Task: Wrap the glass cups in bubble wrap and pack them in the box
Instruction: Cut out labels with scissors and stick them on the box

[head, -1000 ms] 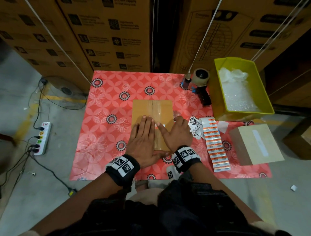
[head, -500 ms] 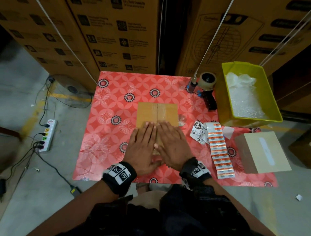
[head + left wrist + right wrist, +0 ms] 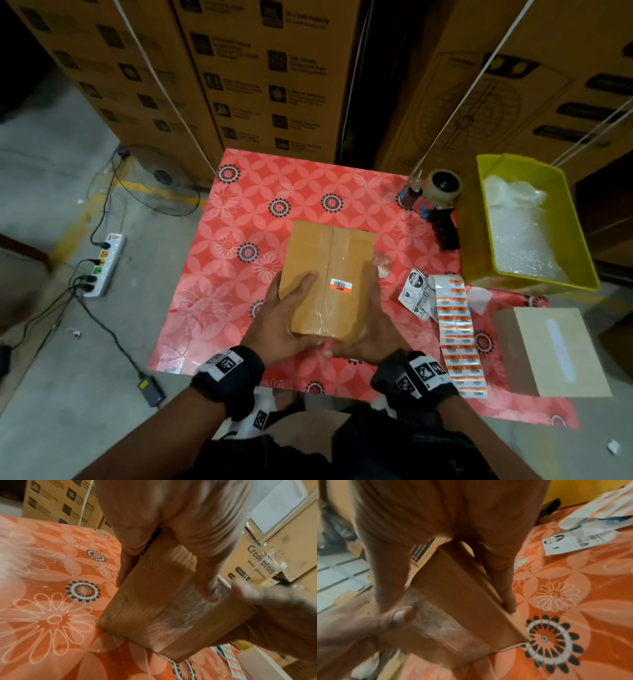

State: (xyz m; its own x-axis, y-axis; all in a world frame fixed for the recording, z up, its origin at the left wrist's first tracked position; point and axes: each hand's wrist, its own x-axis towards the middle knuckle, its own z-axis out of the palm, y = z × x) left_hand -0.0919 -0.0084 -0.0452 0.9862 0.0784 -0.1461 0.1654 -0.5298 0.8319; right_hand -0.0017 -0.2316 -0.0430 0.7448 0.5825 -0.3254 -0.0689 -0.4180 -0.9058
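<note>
Head view: box [image 3: 329, 274] between gripping hands [image 3: 329, 342]

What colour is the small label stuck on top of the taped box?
Orange with a white barcode patch: the label on the box, clearest in the head view.

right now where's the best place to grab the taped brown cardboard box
Take the taped brown cardboard box by its two long side walls, coming from the near end, as the left hand and right hand do: those flat sides are clear.
</note>
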